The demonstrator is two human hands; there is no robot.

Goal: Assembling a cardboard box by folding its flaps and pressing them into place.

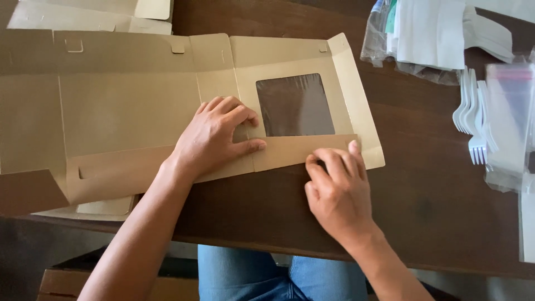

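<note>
**Both hands press on an unfolded window box**

Now a flat, unfolded kraft cardboard box (128, 111) lies on the dark wooden surface (434, 195), and it covers most of the left half of it. In its right panel there is a clear film window (295, 105). The long front flap (301, 150) is folded up over the lower edge of the panel.

The left hand (214, 136) lies palm down on the cardboard, just left of the window, with the fingers spread a little and bent; it presses and grips nothing. The right hand (334, 189) rests at the near edge of the box, its fingers curled, and the fingertips touch the folded flap. I cannot tell if it pinches the flap or only pushes it.

More flat cardboard blanks (95, 14) lie at the far left. At the right side, well apart from the hands, are white plastic forks (473, 120) and clear plastic bags (507, 111).
</note>
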